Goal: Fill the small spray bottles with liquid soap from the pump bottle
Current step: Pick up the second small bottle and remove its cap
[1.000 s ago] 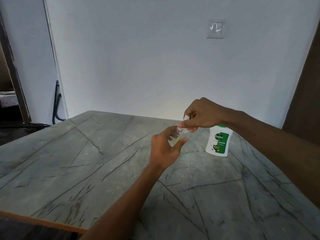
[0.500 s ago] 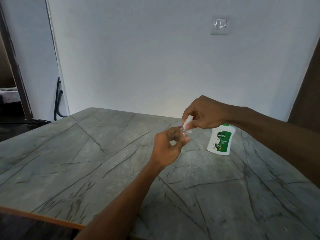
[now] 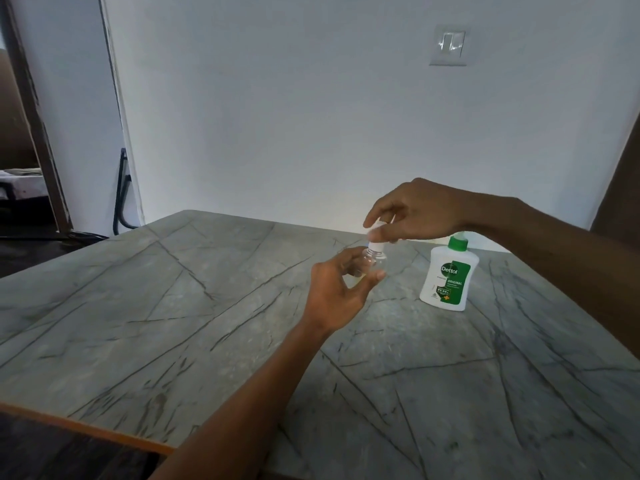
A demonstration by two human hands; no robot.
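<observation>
My left hand (image 3: 337, 289) grips a small clear spray bottle (image 3: 370, 260) above the middle of the grey marble table (image 3: 173, 306). My right hand (image 3: 420, 211) pinches the bottle's white spray cap (image 3: 376, 241), which sits at the bottle's neck. The white Dettol soap bottle (image 3: 447, 277), with a green label and green collar, stands upright on the table just to the right of both hands; my right forearm hides its pump head.
A white wall with a light switch (image 3: 449, 45) stands right behind the table. The table's orange front edge (image 3: 86, 429) runs at lower left. A doorway and a dark cable (image 3: 121, 195) lie at far left.
The white cap in my right hand has come up so that it shows above the bottle's neck, and the clear bottle shows more between my left fingers. The camera has drifted slightly.
</observation>
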